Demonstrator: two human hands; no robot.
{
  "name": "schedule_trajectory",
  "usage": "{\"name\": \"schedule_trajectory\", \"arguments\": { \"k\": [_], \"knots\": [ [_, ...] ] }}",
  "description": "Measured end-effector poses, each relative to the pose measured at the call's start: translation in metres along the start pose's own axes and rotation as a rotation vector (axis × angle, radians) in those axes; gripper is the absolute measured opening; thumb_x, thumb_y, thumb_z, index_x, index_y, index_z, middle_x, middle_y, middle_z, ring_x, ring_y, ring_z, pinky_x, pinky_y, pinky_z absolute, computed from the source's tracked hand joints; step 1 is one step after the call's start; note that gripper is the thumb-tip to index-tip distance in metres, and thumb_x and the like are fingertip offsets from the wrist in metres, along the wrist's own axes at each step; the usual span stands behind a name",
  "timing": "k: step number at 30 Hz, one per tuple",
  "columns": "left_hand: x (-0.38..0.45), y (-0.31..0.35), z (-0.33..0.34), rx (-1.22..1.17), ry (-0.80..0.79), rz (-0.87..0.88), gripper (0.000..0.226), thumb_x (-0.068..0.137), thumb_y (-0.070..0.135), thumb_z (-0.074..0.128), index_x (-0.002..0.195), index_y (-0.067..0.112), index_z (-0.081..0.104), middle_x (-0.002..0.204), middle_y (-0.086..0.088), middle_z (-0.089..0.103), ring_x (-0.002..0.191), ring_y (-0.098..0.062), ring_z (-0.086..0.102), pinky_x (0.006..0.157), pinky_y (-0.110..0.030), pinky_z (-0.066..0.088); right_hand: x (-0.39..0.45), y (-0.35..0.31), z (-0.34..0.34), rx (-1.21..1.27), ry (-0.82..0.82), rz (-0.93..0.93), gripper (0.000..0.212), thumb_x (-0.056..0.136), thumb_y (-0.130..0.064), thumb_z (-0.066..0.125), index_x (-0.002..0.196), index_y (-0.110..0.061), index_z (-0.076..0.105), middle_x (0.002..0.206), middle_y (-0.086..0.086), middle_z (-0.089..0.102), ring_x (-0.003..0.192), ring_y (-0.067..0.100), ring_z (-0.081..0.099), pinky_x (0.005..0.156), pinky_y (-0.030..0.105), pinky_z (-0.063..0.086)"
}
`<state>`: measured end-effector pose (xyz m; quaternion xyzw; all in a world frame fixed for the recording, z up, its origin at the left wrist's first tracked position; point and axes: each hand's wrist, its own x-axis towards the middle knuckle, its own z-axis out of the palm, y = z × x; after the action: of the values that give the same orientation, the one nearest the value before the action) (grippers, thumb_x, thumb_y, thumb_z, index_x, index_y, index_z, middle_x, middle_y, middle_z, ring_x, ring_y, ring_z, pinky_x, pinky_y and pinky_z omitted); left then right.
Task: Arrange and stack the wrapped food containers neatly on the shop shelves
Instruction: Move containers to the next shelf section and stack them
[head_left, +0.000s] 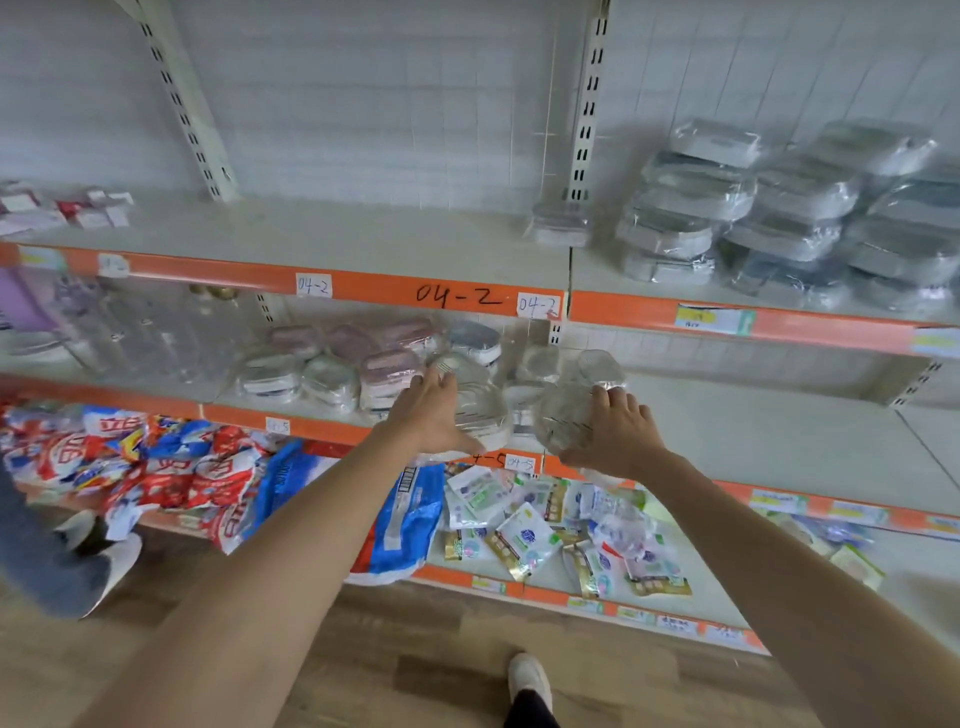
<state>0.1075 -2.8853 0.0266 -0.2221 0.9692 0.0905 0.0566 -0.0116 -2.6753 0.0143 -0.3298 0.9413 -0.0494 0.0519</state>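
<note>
Floor: wooden boards (363, 670); one shoe (527, 678) at the bottom edge.
Bottom shelf: sachets (524, 538) scattered right; red and blue bags (171, 467) left.
Left hand: left hand (434, 413) at the middle shelf (779, 447), fingers straight and close together against the side of a wrapped container (480, 405), thumb below its front edge.
Right hand: right hand (615, 431) just beside the left, fingers curled over a clear wrapped container (563, 421) at the shelf's front edge.
Behind the hands: more wrapped containers (363, 358), pink and grey, bunched together.
Top shelf: label "04-2" (460, 296); grey wrapped containers stacked (779, 218) at right.
</note>
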Motion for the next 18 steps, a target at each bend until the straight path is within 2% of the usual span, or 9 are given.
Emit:
{"name": "schedule_trajectory", "arguments": {
  "k": [5, 9, 11, 14, 18],
  "knots": [
    [0.043, 0.011, 0.031, 0.046, -0.015, -0.013, 0.112, 0.062, 0.066, 0.074, 0.145, 0.008, 0.026, 0.148, -0.014, 0.025, 0.135, -0.034, 0.029, 0.105, -0.046, 0.034, 0.030, 0.025, 0.036, 0.034, 0.042, 0.044, 0.099, 0.067, -0.064, 0.068, 0.137, -0.009, 0.024, 0.129, 0.012, 0.033, 0.121, 0.030, 0.037, 0.105, 0.040, 0.029],
    [0.119, 0.029, 0.061, 0.057, 0.000, -0.011, 0.116, 0.062, 0.073, 0.069, 0.147, 0.008, 0.025, 0.153, -0.017, 0.022, 0.138, -0.037, 0.027, 0.109, -0.049, 0.031, 0.087, 0.061, 0.066, 0.047, 0.103, 0.098, 0.097, 0.069, -0.064, 0.067, 0.137, -0.010, 0.024, 0.129, 0.012, 0.032, 0.120, 0.029, 0.036, 0.102, 0.040, 0.031],
    [0.161, 0.041, 0.077, 0.034, 0.050, -0.010, 0.113, 0.062, 0.075, 0.067, 0.145, 0.008, 0.030, 0.153, -0.018, 0.022, 0.139, -0.037, 0.027, 0.109, -0.049, 0.032, 0.121, 0.079, 0.081, 0.057, 0.139, 0.126, 0.098, 0.071, -0.064, 0.066, 0.139, -0.009, 0.023, 0.131, 0.012, 0.031, 0.122, 0.029, 0.035, 0.102, 0.040, 0.030],
    [0.223, 0.055, 0.098, 0.034, 0.152, 0.033, 0.102, 0.065, 0.074, 0.066, 0.136, 0.006, 0.043, 0.148, -0.017, 0.032, 0.134, -0.035, 0.034, 0.107, -0.046, 0.034, 0.171, 0.103, 0.100, 0.072, 0.205, 0.163, 0.100, 0.071, -0.062, 0.067, 0.141, -0.008, 0.020, 0.134, 0.013, 0.029, 0.124, 0.031, 0.032, 0.104, 0.042, 0.028],
    [0.293, 0.063, 0.121, 0.038, 0.246, 0.048, 0.109, 0.061, 0.078, 0.064, 0.135, 0.003, 0.042, 0.137, -0.016, 0.045, 0.126, -0.032, 0.042, 0.102, -0.044, 0.040, 0.231, 0.127, 0.117, 0.042, 0.263, 0.177, 0.098, 0.072, -0.061, 0.067, 0.142, -0.009, 0.022, 0.136, 0.015, 0.031, 0.125, 0.033, 0.033, 0.104, 0.044, 0.028]
  ]
}}
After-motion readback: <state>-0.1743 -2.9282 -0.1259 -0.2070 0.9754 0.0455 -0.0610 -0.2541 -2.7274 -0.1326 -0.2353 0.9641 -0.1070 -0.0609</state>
